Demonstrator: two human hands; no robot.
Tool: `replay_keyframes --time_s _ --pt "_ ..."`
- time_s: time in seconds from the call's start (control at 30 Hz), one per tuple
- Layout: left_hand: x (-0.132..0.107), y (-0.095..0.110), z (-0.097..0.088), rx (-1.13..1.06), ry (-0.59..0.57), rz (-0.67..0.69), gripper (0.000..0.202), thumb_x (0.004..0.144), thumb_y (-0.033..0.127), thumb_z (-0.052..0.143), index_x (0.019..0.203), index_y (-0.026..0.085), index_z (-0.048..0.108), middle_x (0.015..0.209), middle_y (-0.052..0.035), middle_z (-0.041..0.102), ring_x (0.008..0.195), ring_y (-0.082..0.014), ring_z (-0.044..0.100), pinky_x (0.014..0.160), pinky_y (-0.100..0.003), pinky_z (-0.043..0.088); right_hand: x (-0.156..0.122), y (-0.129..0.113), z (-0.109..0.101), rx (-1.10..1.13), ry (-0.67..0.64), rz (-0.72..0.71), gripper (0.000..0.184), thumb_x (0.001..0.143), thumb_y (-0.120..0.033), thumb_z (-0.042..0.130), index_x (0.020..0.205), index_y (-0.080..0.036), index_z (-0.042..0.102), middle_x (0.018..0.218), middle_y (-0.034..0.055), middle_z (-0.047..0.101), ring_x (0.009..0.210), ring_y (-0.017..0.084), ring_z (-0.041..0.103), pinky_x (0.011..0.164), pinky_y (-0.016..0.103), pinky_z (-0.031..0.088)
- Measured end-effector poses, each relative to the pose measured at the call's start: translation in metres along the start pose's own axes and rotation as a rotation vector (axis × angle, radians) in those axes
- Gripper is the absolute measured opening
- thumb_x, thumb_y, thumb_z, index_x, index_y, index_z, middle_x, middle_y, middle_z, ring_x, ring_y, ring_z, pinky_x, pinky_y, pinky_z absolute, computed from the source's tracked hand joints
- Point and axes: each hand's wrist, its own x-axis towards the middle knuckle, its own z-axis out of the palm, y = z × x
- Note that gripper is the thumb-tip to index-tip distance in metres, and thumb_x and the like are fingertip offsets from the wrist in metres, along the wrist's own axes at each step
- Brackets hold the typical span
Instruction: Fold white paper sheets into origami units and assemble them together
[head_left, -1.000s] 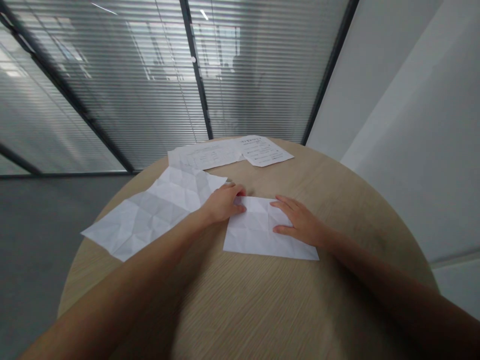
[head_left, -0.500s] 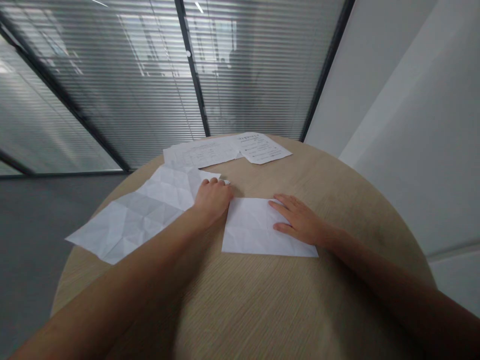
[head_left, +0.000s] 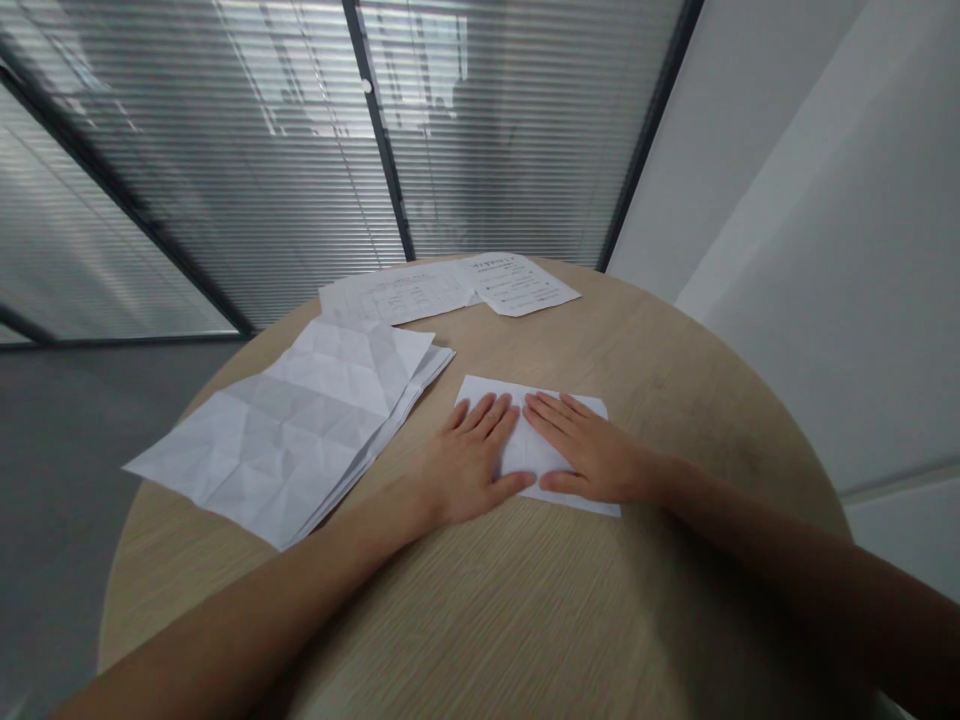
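Observation:
A folded sheet of white paper (head_left: 534, 458) lies flat on the wooden table in front of me. My left hand (head_left: 472, 455) rests palm down over its left part, fingers stretched and thumb pointing right. Over the middle and right part lies my right hand (head_left: 589, 450), also flat with fingers extended. The two hands nearly meet, leaving a narrow strip of paper showing between them. Neither hand grips anything. Much of the paper is hidden under the palms.
Left of the hands lies a stack of creased white sheets (head_left: 300, 430), its left corner reaching past the table edge. Printed sheets (head_left: 517, 285) lie at the far side of the round table (head_left: 480, 620). Beyond stand glass panels with blinds (head_left: 300, 180) and a white wall (head_left: 825, 250).
My left hand has come from the stack's edge rightward onto the folded paper and opened flat. The folded paper has turned slightly. My right hand has stayed on the paper.

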Motion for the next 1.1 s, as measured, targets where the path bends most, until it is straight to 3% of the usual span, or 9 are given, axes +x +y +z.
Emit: replay_keyframes --time_s 0.17,0.4,0.47,0.57,0.7,0.77,0.87,0.93,1.1 --pt "-0.001 -0.009 -0.002 0.026 -0.004 -0.029 0.104 0.086 0.083 0.032 0.155 0.005 0.028 0.162 -0.0233 0.023 0.150 -0.0399 0.023 0.121 -0.054 0.019 -0.031 -0.005 -0.001 -0.074 -0.053 -0.003 0.090 0.089 -0.072 0.047 0.155 -0.013 0.033 0.160 0.0289 0.026 0.148 0.045 0.025 0.113 0.068 0.023" --pt "-0.003 -0.018 -0.003 0.088 0.087 0.043 0.104 0.084 0.085 0.032 0.151 0.006 0.035 0.158 -0.0248 0.034 0.147 -0.0404 0.029 0.118 -0.055 0.022 -0.048 -0.015 -0.008 -0.155 -0.054 0.002 0.074 0.093 -0.061 0.049 0.153 -0.019 0.038 0.156 0.0269 0.036 0.142 0.046 0.036 0.108 0.066 0.033" --pt "-0.006 -0.014 -0.007 0.113 0.157 0.139 0.087 0.091 0.075 0.037 0.147 0.009 0.042 0.154 -0.0214 0.043 0.144 -0.0385 0.036 0.117 -0.055 0.025 -0.044 -0.021 -0.012 -0.190 -0.046 0.013 0.067 0.095 -0.054 0.051 0.151 -0.018 0.043 0.152 0.0270 0.042 0.139 0.044 0.042 0.107 0.063 0.036" --pt "-0.011 -0.003 -0.012 0.093 0.217 0.357 0.055 0.100 0.053 0.043 0.135 0.013 0.054 0.136 -0.0146 0.062 0.126 -0.0295 0.057 0.108 -0.047 0.040 -0.037 -0.034 -0.018 -0.222 -0.039 0.051 0.064 0.096 -0.052 0.052 0.148 -0.015 0.047 0.148 0.0283 0.047 0.134 0.043 0.048 0.105 0.060 0.040" --pt "-0.018 0.007 -0.014 0.156 0.293 0.512 0.036 0.100 0.040 0.052 0.116 0.009 0.062 0.104 -0.0104 0.072 0.094 -0.0243 0.067 0.080 -0.038 0.055 -0.026 -0.051 -0.027 -0.182 -0.072 0.123 0.085 0.087 -0.073 0.049 0.145 -0.012 0.051 0.146 0.0307 0.048 0.130 0.047 0.050 0.101 0.059 0.045" --pt "-0.021 0.006 -0.015 0.271 0.344 0.602 0.022 0.099 0.023 0.053 0.108 0.007 0.064 0.094 -0.0099 0.072 0.081 -0.0221 0.067 0.068 -0.035 0.054 -0.022 -0.056 -0.030 -0.142 -0.093 0.142 0.096 0.080 -0.082 0.050 0.145 -0.012 0.051 0.146 0.0309 0.048 0.129 0.047 0.051 0.100 0.058 0.045" --pt "-0.025 0.004 -0.017 0.390 0.367 0.704 0.019 0.096 0.010 0.050 0.106 0.004 0.064 0.086 -0.0102 0.071 0.072 -0.0204 0.065 0.058 -0.031 0.051 -0.018 -0.059 -0.032 -0.088 -0.106 0.135 0.108 0.071 -0.088 0.053 0.146 -0.010 0.050 0.145 0.0321 0.049 0.128 0.045 0.052 0.103 0.058 0.044" --pt "-0.028 0.004 -0.019 0.380 0.344 0.668 0.022 0.099 0.016 0.047 0.108 0.004 0.063 0.084 -0.0095 0.071 0.072 -0.0200 0.066 0.058 -0.031 0.052 -0.018 -0.060 -0.031 -0.066 -0.102 0.117 0.110 0.069 -0.088 0.056 0.146 -0.009 0.049 0.144 0.0330 0.049 0.129 0.045 0.051 0.105 0.059 0.041" --pt "-0.033 0.005 -0.021 0.258 0.253 0.526 0.043 0.105 0.042 0.037 0.108 0.008 0.063 0.085 -0.0097 0.070 0.075 -0.0217 0.066 0.060 -0.033 0.054 -0.021 -0.067 -0.025 -0.071 -0.068 0.116 0.094 0.081 -0.073 0.060 0.145 -0.006 0.049 0.143 0.0327 0.049 0.132 0.047 0.047 0.105 0.060 0.040"
